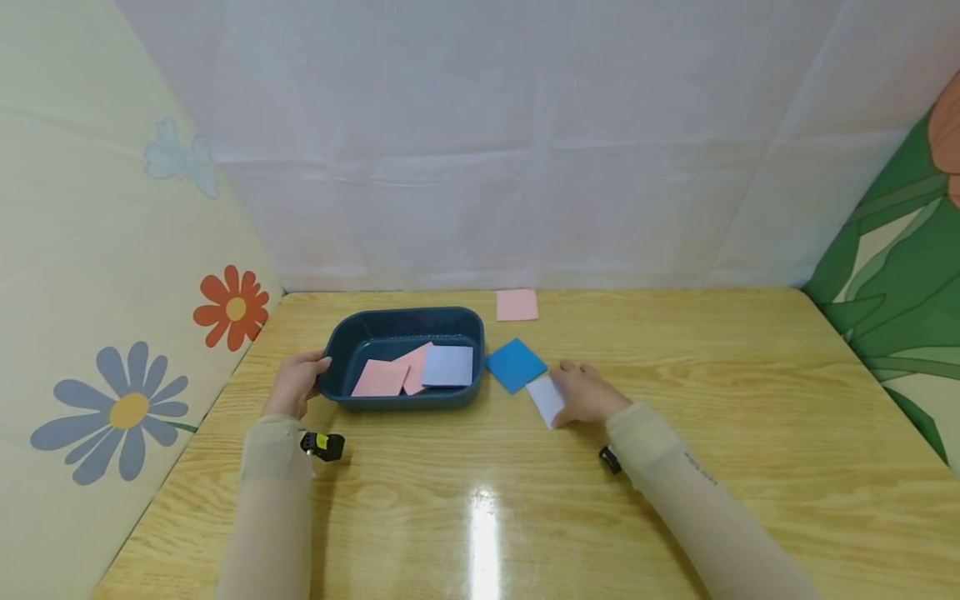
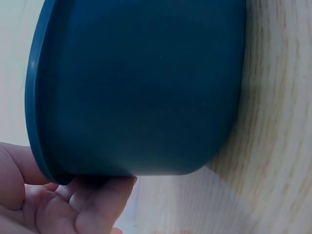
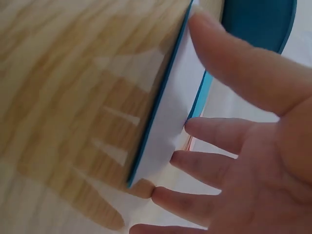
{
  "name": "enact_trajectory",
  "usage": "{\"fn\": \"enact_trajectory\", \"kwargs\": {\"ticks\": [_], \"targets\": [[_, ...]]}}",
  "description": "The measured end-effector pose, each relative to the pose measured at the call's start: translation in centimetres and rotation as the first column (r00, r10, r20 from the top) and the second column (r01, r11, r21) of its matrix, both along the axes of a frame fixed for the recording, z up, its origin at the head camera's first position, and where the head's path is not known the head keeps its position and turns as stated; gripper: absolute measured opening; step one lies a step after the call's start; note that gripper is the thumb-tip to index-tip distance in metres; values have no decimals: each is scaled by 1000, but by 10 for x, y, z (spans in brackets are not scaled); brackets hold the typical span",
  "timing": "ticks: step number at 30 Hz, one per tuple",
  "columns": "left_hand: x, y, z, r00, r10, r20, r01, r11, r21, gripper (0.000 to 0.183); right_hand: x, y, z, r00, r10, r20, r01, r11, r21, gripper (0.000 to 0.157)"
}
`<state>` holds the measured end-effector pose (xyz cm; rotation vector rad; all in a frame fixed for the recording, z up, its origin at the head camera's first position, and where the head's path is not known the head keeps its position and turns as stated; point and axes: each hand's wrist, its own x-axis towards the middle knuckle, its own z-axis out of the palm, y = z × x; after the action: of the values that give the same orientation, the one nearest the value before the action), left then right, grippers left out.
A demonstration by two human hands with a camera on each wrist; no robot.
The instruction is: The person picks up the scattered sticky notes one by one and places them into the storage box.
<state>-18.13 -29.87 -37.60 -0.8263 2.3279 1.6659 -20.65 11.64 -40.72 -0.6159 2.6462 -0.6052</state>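
A dark blue-green rectangular plastic tub (image 1: 405, 403) stands on the table at centre left. My left hand (image 1: 296, 379) grips its left end, with the thumb at the rim and the fingers against the outer wall (image 2: 146, 87). Inside lie pink paper squares (image 1: 380, 378) and a pale lilac square (image 1: 447, 367). My right hand (image 1: 588, 393) is over a white square (image 1: 546, 402) right of the tub. In the right wrist view, this white square (image 3: 170, 107) shows a thin blue edge; the thumb tip is at one corner, and the spread fingertips are along its side.
A blue square (image 1: 516, 365) lies between the tub and the white square. Farther back, a pink square (image 1: 517, 305) lies near the table's rear edge. White cloth (image 1: 480, 167) hangs behind the wooden table (image 1: 420, 517); flowered panels flank it.
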Motion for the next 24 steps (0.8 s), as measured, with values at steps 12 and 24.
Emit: {"fn": "enact_trajectory", "kwargs": {"ticks": [12,24], "targets": [[0,0,0,1000,4,-7,-4,1000,2,47,-1,0,3,987,32,-159,-8,989,149,88],[0,0,0,1000,-9,-9,9,1000,1,48,0,4,3,992,-49,-119,64,990,123,83]]}}
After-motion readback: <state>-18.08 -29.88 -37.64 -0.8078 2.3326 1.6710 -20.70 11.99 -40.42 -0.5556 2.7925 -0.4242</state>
